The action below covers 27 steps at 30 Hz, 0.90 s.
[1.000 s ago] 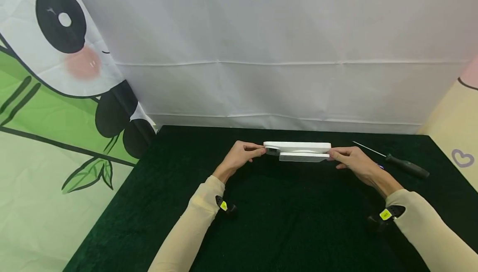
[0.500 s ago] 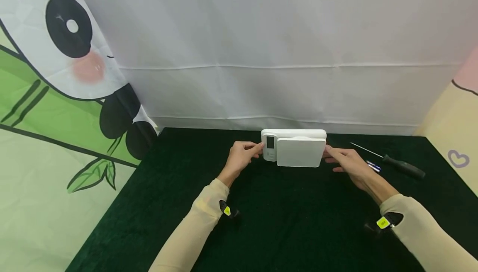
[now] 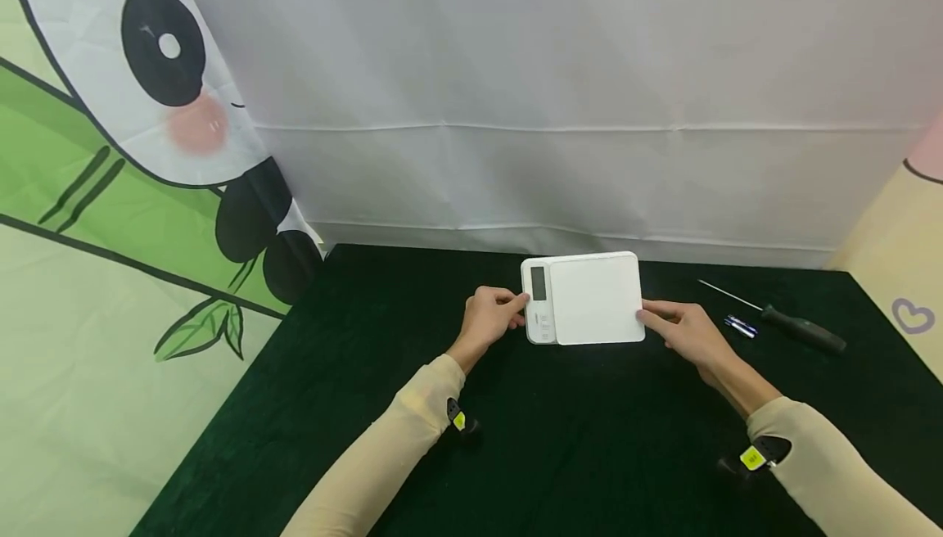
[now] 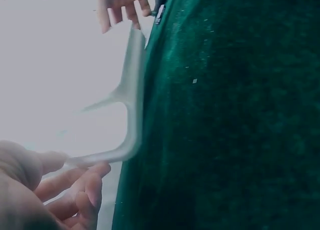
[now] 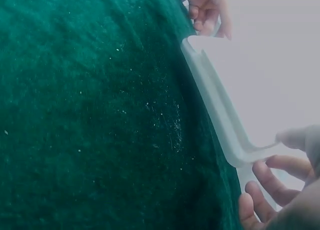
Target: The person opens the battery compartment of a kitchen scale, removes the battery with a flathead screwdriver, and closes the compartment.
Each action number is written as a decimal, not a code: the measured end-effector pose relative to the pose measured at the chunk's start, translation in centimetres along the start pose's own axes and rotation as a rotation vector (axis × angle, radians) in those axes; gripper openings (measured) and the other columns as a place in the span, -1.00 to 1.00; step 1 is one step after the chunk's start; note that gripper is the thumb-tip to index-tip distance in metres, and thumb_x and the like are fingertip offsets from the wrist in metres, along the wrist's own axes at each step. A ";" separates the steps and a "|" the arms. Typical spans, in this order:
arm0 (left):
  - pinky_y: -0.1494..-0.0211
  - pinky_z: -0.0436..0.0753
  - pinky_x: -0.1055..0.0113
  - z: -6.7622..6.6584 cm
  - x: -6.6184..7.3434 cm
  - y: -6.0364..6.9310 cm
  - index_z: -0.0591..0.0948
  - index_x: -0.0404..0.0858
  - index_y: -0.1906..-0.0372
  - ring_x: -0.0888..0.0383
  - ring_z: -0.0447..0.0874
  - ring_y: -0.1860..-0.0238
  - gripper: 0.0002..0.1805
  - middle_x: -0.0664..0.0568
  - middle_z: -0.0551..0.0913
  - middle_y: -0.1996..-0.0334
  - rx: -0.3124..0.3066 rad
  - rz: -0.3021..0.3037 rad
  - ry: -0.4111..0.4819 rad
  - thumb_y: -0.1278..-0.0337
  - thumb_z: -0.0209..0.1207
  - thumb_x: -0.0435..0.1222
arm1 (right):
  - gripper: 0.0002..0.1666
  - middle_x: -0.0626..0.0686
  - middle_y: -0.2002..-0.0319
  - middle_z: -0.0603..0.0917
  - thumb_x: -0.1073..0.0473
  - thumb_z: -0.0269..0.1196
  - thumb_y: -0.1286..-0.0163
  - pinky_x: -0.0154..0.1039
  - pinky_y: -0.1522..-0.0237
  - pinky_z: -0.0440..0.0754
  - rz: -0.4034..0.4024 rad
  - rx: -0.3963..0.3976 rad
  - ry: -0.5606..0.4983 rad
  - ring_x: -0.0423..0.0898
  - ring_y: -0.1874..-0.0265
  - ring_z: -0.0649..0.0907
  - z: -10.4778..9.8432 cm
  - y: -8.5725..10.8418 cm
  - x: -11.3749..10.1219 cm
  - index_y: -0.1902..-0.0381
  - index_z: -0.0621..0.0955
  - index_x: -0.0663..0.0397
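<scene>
A white digital kitchen scale (image 3: 598, 301) with a small dark display and a square weighing plate is held up over the dark green cloth, its top face turned toward the head camera. My left hand (image 3: 488, 320) pinches its left edge between thumb and fingers. At the opposite edge, my right hand (image 3: 687, 334) grips it the same way, thumb on top. Both wrist views show thumb and fingers on either side of the rim of the scale (image 5: 215, 105). The underside of the scale is hidden in the head view.
To the right lie a screwdriver (image 3: 803, 328) with a dark handle and small blue-and-silver batteries (image 3: 740, 327). A green cloth (image 3: 575, 447) covers the table. White fabric (image 3: 545, 111) hangs behind the far edge, and a printed panda curtain (image 3: 88, 291) on the left.
The scale has tipped from nearly edge-on to face-on, so its plate and display now show fully. Both hands have stayed at its sides, and the batteries by the right hand have come into full view.
</scene>
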<state>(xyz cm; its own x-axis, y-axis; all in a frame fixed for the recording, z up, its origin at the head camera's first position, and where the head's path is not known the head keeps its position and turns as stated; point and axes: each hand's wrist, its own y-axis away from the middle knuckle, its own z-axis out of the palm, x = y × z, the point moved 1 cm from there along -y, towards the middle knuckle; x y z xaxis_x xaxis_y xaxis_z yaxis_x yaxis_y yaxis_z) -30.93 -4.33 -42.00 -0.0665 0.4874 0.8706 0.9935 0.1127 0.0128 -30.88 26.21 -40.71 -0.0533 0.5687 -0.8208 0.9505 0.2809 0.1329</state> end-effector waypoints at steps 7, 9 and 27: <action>0.43 0.46 0.37 0.9 -0.8 -0.1 0.76 -0.19 0.41 0.13 0.66 0.47 -0.77 0.00 0.74 0.55 -0.043 -0.062 -0.098 -0.25 0.26 -0.14 | -0.23 0.42 -0.38 0.30 -0.21 0.05 -0.50 0.28 -0.21 0.36 0.049 -0.018 -0.004 0.35 -0.31 0.33 0.5 -0.1 0.3 -0.36 0.38 0.31; 0.43 0.46 0.37 1.1 -0.9 -0.1 0.77 -0.19 0.41 0.15 0.64 0.49 -0.79 0.02 0.74 0.55 -0.062 -0.074 -0.136 -0.23 0.27 -0.16 | -0.24 0.42 -0.37 0.31 -0.20 0.04 -0.50 0.34 -0.27 0.27 0.056 -0.028 -0.004 0.36 -0.35 0.29 0.7 -0.1 0.5 -0.34 0.39 0.33; 0.57 0.35 0.41 2.6 0.0 -0.3 0.77 -0.21 0.46 0.22 0.43 0.62 -0.78 0.10 0.50 0.69 -0.075 -0.063 -0.343 -0.26 0.24 -0.23 | -0.34 0.42 -0.26 0.43 -0.12 0.01 -0.54 0.27 -0.21 0.37 0.079 -0.030 0.045 0.29 -0.20 0.43 1.9 -0.9 2.8 -0.22 0.50 0.38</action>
<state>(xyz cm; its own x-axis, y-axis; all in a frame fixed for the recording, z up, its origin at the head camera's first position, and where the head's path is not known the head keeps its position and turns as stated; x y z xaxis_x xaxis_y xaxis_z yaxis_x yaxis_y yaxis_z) -31.43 -2.16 -43.27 -0.1425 0.7452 0.6514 0.9896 0.0941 0.1089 -31.29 26.14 -44.18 0.0069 0.6243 -0.7812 0.9426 0.2567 0.2136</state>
